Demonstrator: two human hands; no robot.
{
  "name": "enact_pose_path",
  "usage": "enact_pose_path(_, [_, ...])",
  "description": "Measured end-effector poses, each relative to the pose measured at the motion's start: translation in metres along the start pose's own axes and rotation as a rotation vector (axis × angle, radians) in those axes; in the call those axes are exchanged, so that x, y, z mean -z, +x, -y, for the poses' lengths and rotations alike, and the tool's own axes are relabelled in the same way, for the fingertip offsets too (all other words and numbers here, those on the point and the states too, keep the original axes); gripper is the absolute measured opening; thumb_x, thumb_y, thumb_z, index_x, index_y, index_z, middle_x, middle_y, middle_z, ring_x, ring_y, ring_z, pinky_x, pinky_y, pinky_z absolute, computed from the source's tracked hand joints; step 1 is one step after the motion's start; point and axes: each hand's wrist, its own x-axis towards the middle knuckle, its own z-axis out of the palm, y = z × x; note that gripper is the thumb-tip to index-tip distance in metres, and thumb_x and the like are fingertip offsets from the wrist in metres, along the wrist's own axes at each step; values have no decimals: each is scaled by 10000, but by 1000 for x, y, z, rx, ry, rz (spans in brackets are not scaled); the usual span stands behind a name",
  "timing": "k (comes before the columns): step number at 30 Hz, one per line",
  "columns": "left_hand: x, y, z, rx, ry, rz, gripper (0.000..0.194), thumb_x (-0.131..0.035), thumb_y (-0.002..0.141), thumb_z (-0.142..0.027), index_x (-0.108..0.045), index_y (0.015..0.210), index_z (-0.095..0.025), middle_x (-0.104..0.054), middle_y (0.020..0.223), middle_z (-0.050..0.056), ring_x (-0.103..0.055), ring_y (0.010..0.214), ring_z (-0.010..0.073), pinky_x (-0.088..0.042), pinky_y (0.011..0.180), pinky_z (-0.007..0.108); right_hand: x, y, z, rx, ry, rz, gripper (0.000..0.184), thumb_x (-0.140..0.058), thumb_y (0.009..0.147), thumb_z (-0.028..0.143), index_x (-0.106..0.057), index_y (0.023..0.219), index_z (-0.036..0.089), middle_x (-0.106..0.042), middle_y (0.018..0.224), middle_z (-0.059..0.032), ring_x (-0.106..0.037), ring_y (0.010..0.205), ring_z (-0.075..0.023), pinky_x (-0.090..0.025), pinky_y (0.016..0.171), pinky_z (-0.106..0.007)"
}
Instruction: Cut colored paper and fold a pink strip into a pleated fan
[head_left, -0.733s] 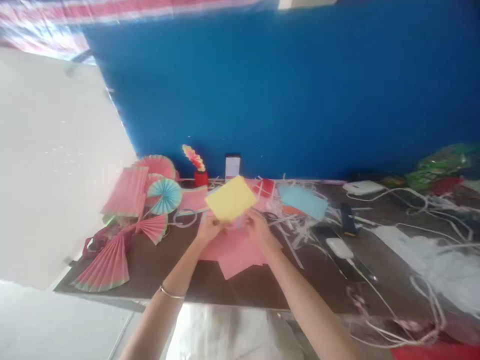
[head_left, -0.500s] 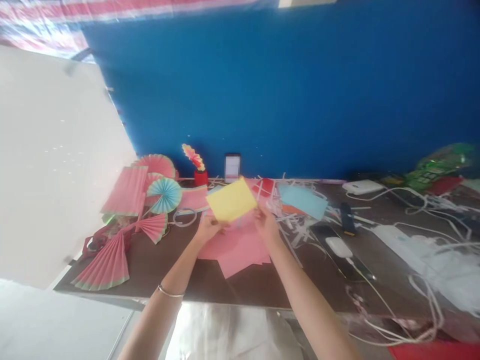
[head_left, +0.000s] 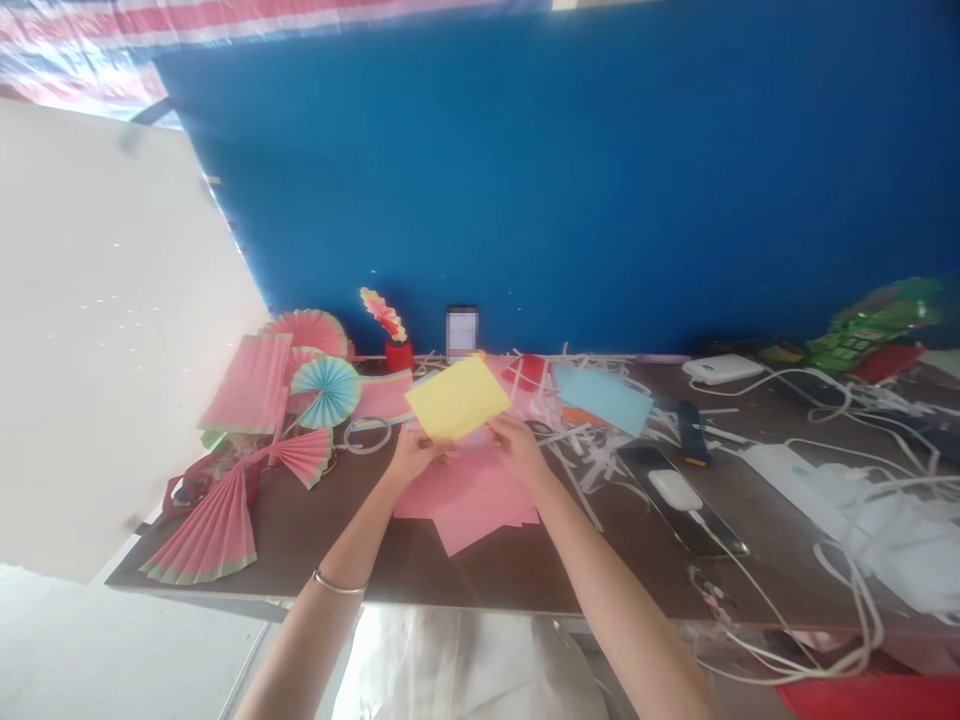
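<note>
A yellow sheet of paper (head_left: 459, 397) is held up, tilted, above the pink sheets (head_left: 480, 495) on the table. My left hand (head_left: 417, 455) pinches its lower left edge, fingers closed. At the lower right edge, my right hand (head_left: 517, 445) also has its fingers closed on the yellow paper. Its thumb and fingertips are partly hard to make out. Blue paper (head_left: 604, 398) lies to the right, over an orange piece and among white paper strips (head_left: 596, 460).
Folded pink paper fans (head_left: 210, 530) and a blue pleated rosette (head_left: 326, 390) lie at the left. A red holder (head_left: 399, 355) stands at the back near a small upright screen (head_left: 462, 333). On the right are a phone (head_left: 712, 530), a white charger case (head_left: 675, 491) and tangled cables (head_left: 855, 570).
My right hand has slid left along the lower edge of the yellow paper, closer to my left hand. The paper stays held up in nearly the same place.
</note>
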Motion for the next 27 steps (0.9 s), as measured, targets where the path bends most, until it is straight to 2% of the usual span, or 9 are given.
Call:
enact_pose_path(8, [0,-1,-2,20,31,37,361,-750,561,-380,-705,773,-92,-708,767,127,-635,528,167,-556,567,310,6,3,0,54,47,-92,216,-718,592,296,-553,524,174,-424,514,39,-359,469,-66,-289,434,-230])
enact_pose_path(13, [0,-1,-3,33,38,42,361,-759,551,-371,-700,773,-92,-709,759,122,-628,512,153,-555,554,293,11,4,2,88,84,-156,219,-727,578,291,-544,547,175,-437,546,37,-373,468,-60,-293,419,-221])
enact_pose_path(21, [-4,-3,-5,44,57,77,394,-745,565,-390,-691,794,-74,-707,760,127,-606,473,124,-547,536,272,12,6,-2,109,111,-200,271,-725,592,298,-496,511,177,-399,483,55,-354,430,-55,-308,400,-219])
enact_pose_path(24, [0,-3,-3,45,58,95,364,-741,576,-373,-696,785,-78,-707,759,124,-614,488,135,-547,548,281,23,8,3,134,132,-251,189,-704,609,301,-552,604,189,-476,537,44,-380,440,-57,-321,391,-213])
enact_pose_path(27, [5,-2,-1,33,33,74,331,-742,579,-344,-702,783,-86,-707,755,119,-628,525,153,-541,563,290,38,9,10,182,138,-370,177,-690,619,312,-586,724,215,-577,649,18,-447,480,-75,-335,383,-216])
